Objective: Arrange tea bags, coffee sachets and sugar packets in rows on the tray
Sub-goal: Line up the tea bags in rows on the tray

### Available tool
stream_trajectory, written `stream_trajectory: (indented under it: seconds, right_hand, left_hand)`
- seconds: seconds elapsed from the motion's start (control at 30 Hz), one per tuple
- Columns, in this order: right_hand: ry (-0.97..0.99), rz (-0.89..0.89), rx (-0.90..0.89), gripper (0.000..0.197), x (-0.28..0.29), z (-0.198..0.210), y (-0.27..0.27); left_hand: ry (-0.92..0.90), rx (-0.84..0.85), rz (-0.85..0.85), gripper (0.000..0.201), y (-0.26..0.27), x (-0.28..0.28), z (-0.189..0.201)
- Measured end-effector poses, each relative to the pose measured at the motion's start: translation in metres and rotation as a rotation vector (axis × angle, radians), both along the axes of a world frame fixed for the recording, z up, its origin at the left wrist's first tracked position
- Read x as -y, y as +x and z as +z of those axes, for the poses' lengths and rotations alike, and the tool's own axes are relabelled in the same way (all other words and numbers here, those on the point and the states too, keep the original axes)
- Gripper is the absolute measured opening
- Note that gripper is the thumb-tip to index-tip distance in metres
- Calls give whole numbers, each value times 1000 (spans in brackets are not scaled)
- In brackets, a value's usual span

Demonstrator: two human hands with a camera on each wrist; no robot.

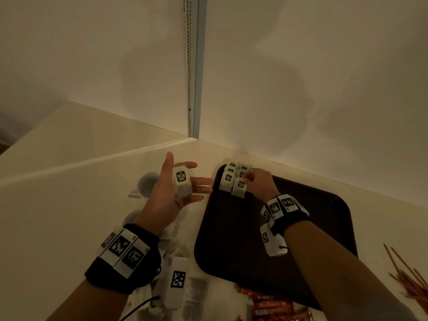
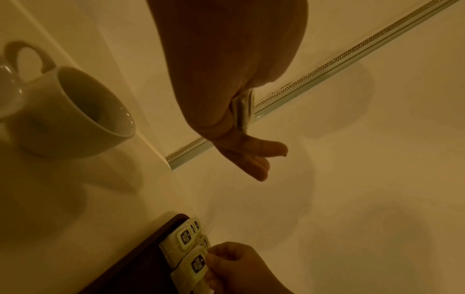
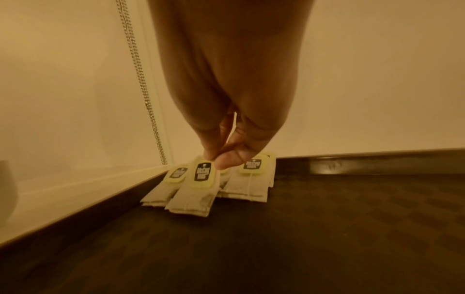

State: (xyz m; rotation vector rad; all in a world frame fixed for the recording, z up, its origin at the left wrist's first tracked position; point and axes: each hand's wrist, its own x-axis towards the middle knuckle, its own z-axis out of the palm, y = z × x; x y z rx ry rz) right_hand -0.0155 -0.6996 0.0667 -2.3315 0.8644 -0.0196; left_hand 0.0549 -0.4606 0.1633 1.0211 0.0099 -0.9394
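Observation:
A dark brown tray (image 1: pixel 301 228) lies on the pale counter against the wall. Several tea bags (image 1: pixel 228 179) with pale tags sit in two short columns in its far left corner. My right hand (image 1: pixel 247 180) pinches the tag of the nearest tea bag (image 1: pixel 239 187) between thumb and forefinger (image 3: pixel 216 159); the bag (image 3: pixel 193 199) lies on the tray. Left of the tray my left hand (image 1: pixel 199 181) is held palm up with straight fingers. A small stack of tea bags (image 1: pixel 182 184) rests on it, and only their edge (image 2: pixel 242 107) shows in the left wrist view.
White cups (image 1: pixel 148 181) stand on the counter left of my left hand, one close by (image 2: pixel 75 111). Loose tea bags (image 1: pixel 194 290) lie under my left wrist. Orange-red sachets (image 1: pixel 273 306) lie at the tray's near edge, thin sticks (image 1: pixel 407 274) at the right. A bead chain (image 1: pixel 189 66) hangs in the corner.

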Motion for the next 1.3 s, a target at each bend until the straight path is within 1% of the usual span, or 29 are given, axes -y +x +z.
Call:
stream_trajectory:
  seconds: [0.2, 0.27, 0.3, 0.37, 0.43, 0.5, 0.53, 0.57, 0.6, 0.67, 0.7, 0.77, 0.83, 0.9, 1.0, 1.07, 1.13, 1.2, 1.3]
  right_hand:
    - [-26, -35, -15, 12, 7, -6, 9]
    - [-37, -43, 46, 14, 3, 3, 11]
    - [-24, -30, 113, 16, -3, 13, 14]
    - [114, 67, 259, 18, -24, 45, 18]
    - [278, 265, 335, 15, -50, 83, 19]
    - [290, 448, 374, 10, -72, 113, 17]
    - [265, 496, 400, 8, -78, 125, 16]
    - [238, 520, 421, 8, -82, 135, 16]
    - [210, 533, 433, 8, -84, 145, 16]
    - [148, 557, 448, 6, -82, 162, 16]
    - [108, 565, 455, 7, -81, 169, 15]
    - [28, 578, 474, 9, -78, 182, 12]
    - [-32, 590, 496, 10, -78, 190, 9]
    - [-70, 582, 504, 9, -79, 195, 5]
    - [-90, 569, 515, 7, -80, 200, 0]
    - [-94, 577, 524, 7, -82, 202, -2]
    - [-116, 585, 533, 9, -84, 204, -2]
    - [-139, 583, 542, 8, -85, 205, -2]
    - [-116, 554, 591, 6, -85, 207, -3]
  left_hand:
    - [-6, -7, -19, 76, 1, 0, -4]
    - [-8, -17, -43, 79, 0, 0, -4]
    - [-4, -17, -59, 81, 0, 1, -4]
    - [6, 0, -100, 85, 1, 4, -5]
    - [6, 37, -147, 90, 1, 8, -3]
    - [-7, 100, -187, 92, 0, 12, 1]
    - [-12, 139, -202, 92, -1, 13, 3]
    - [-13, 184, -212, 87, -2, 15, 6]
    - [-6, 241, -213, 77, -2, 15, 9]
    - [23, 393, -177, 43, -3, 16, 14]
    - [32, 471, -138, 30, -3, 15, 14]
    - [-2, 591, -53, 21, -3, 16, 18]
    - [-61, 653, 3, 14, -4, 17, 23]
    - [-69, 717, 18, 17, -4, 17, 27]
    - [-70, 795, -5, 22, -6, 18, 30]
    - [-82, 787, 24, 22, -9, 19, 32]
    - [-101, 783, 67, 17, -10, 19, 34]
    - [-93, 801, 70, 15, -11, 19, 34]
    - [-81, 766, 34, 23, -10, 17, 33]
